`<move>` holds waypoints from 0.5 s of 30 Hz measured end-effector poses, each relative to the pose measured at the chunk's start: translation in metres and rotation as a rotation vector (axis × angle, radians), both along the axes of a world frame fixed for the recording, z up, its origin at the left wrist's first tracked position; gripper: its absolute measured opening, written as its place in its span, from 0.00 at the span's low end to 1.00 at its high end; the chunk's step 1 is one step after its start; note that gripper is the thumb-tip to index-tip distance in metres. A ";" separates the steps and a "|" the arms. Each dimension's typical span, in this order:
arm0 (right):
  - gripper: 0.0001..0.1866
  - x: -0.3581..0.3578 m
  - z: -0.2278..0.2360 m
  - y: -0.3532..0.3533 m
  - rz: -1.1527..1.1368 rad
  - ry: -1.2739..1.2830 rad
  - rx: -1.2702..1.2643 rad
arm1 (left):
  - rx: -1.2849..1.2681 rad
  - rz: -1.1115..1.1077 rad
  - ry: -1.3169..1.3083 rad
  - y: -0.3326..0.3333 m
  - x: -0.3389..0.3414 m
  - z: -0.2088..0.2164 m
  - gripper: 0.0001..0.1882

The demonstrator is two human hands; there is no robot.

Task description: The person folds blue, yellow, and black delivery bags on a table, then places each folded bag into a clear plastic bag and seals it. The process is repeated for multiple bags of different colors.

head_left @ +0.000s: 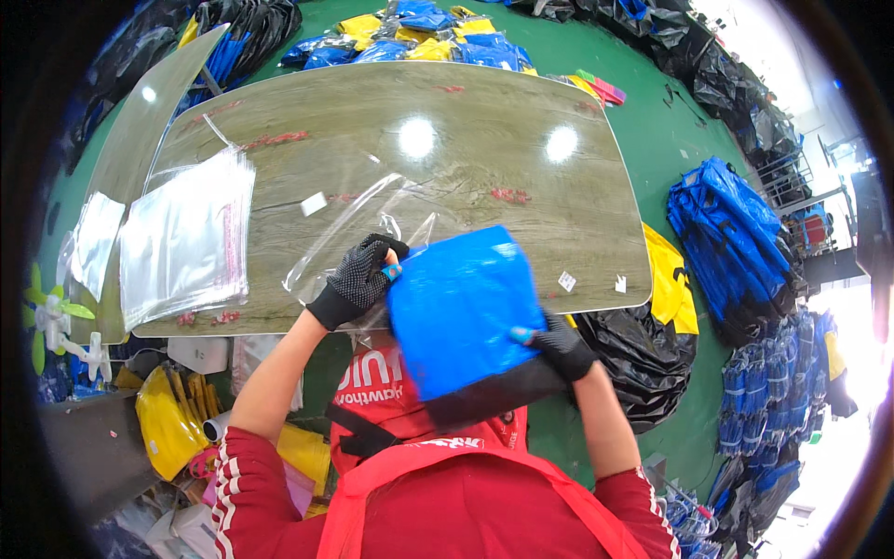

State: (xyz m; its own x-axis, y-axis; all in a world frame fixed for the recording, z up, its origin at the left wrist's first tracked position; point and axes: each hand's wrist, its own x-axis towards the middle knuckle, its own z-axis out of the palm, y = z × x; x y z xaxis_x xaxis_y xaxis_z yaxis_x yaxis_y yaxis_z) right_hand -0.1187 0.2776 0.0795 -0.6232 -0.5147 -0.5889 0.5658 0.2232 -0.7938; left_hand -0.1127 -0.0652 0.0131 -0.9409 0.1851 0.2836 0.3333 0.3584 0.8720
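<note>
A flat, folded blue bag [463,307] with a black lower edge is tilted over the table's near edge, in front of my body. My right hand [562,348], in a black glove with bare fingertips, grips it by its right side. A thin clear plastic bag [346,222] lies on the table, its near end bunched up. My left hand [358,278], in a dotted black glove, is closed on that near end, close to the blue bag's upper left corner. The clear bag's mouth is partly hidden by the hand and the blue bag.
A stack of clear plastic bags [191,240] lies on the left of the wood-grain table [447,121]. Small white labels [566,280] are scattered on the tabletop. Blue and yellow packed bags [410,35] cover the floor beyond; blue bundles [731,228] stand at the right. A green-bladed fan [54,317] is far left.
</note>
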 end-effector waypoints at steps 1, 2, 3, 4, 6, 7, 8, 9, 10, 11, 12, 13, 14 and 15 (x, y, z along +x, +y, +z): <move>0.40 0.011 -0.011 -0.015 -0.024 0.013 -0.085 | -0.041 -0.016 0.003 -0.002 0.001 0.009 0.06; 0.41 0.022 -0.023 -0.029 0.094 0.127 -0.038 | -0.105 -0.075 -0.020 -0.005 0.003 0.017 0.07; 0.43 0.027 -0.034 -0.039 0.256 0.230 0.006 | -0.170 -0.134 -0.043 -0.006 0.005 0.025 0.07; 0.36 0.026 -0.044 -0.044 0.386 0.233 -0.032 | -0.243 -0.129 -0.081 -0.007 0.009 0.031 0.07; 0.30 -0.001 -0.064 -0.050 -0.004 0.183 -0.169 | -0.271 -0.125 -0.043 -0.005 0.019 0.041 0.07; 0.27 -0.019 -0.072 -0.051 -0.096 0.233 -0.096 | -0.223 -0.101 -0.011 -0.004 0.025 0.044 0.08; 0.25 -0.039 -0.079 -0.053 -0.089 0.378 -0.107 | -0.258 -0.087 0.029 -0.002 0.030 0.046 0.06; 0.23 -0.056 -0.084 -0.056 -0.080 0.426 -0.087 | -0.295 -0.060 0.044 0.000 0.035 0.047 0.07; 0.22 -0.075 -0.087 -0.059 -0.025 0.314 -0.065 | -0.326 -0.055 0.067 0.002 0.038 0.047 0.07; 0.20 -0.087 -0.088 -0.065 0.015 0.050 -0.195 | -0.376 -0.058 0.071 0.003 0.042 0.047 0.08; 0.19 -0.098 -0.087 -0.068 0.102 0.074 -0.085 | -0.408 -0.028 0.127 0.005 0.045 0.047 0.09; 0.19 -0.102 -0.085 -0.072 0.129 0.082 -0.015 | -0.454 -0.005 0.158 0.006 0.048 0.046 0.11; 0.18 -0.102 -0.080 -0.075 0.173 0.092 0.007 | -0.498 0.022 0.186 0.008 0.051 0.045 0.13; 0.18 -0.097 -0.075 -0.076 0.227 0.139 -0.088 | -0.532 0.064 0.234 0.009 0.054 0.045 0.15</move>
